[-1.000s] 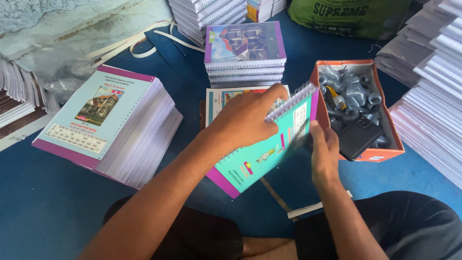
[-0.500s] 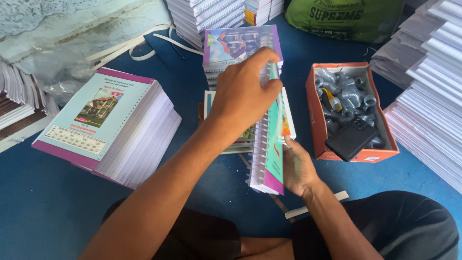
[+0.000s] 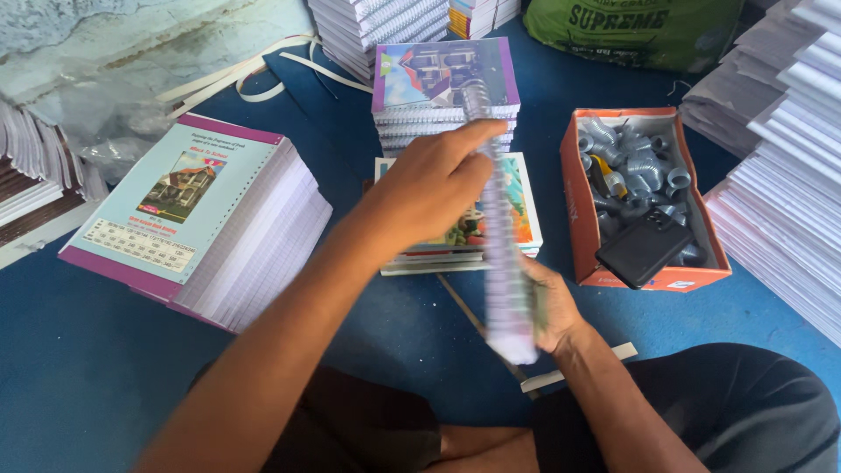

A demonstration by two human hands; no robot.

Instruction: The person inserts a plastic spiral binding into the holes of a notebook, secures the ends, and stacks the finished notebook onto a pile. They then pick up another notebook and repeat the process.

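The spiral-bound notebook (image 3: 501,236) now stands on edge, spine toward the camera, so mostly the wire coil and the page block show. A second ago it lay tilted with its teal cover facing up, and half a second ago it was partway round; the turn looks about complete, and the book is motion-blurred, so it is probably not yet at rest.

The left hand (image 3: 435,186) reaches over from above, fingers closed on the top end of the book near the coil. The right hand (image 3: 545,307) cups the lower end from beneath and behind, fingers wrapped round it, though the blur hides just how the fingertips sit. The book hangs between the two hands, above the blue bench (image 3: 70,368) and in front of a low pile of loose covers with a bright picture (image 3: 517,215).

Behind that pile sits a stack of finished spiral notebooks (image 3: 442,88) with a purple-edged cover. To the person's left is a thick stack of unbound page sets (image 3: 201,219) topped by a pale cover showing a house. To the right, an orange cardboard box (image 3: 578,201) holds grey plastic fittings and a black phone (image 3: 644,248). Taller white paper stacks (image 3: 780,175) line the far right edge, and a green sack (image 3: 639,26) lies at the back.
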